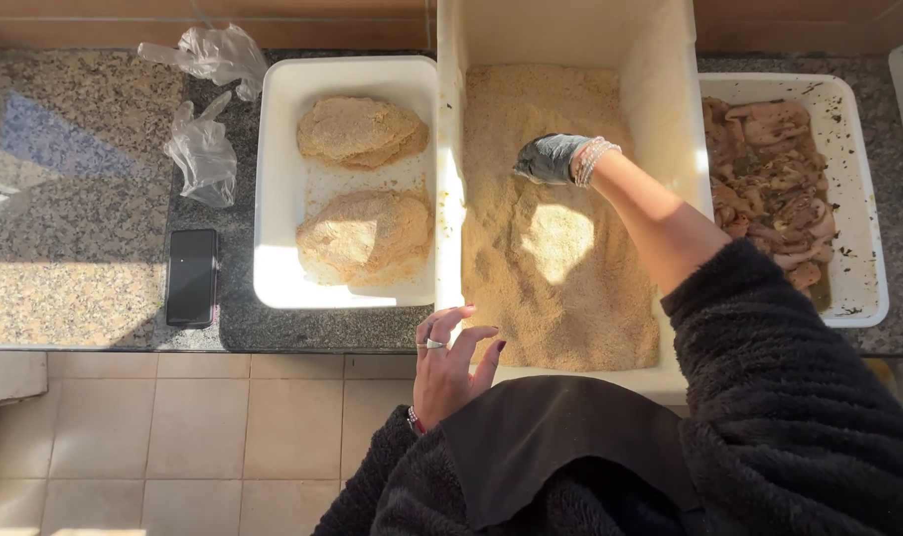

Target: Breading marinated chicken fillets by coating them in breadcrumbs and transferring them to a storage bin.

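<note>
Granite counter [74,199]: right hand [551,157] gloved, fingers curled in breadcrumbs [560,298]; left hand [451,362] open, empty. Risk: crumbs spilling past fingers over tub [670,119] edge.

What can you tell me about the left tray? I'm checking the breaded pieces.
The left tray is a white, rectangular, plastic-looking tub with rounded corners, lying flat on the dark speckled counter. It holds two breaded cutlets, one behind the other, with loose crumbs between. Its right rim sits against the big crumb bin. No hand touches it.
</note>
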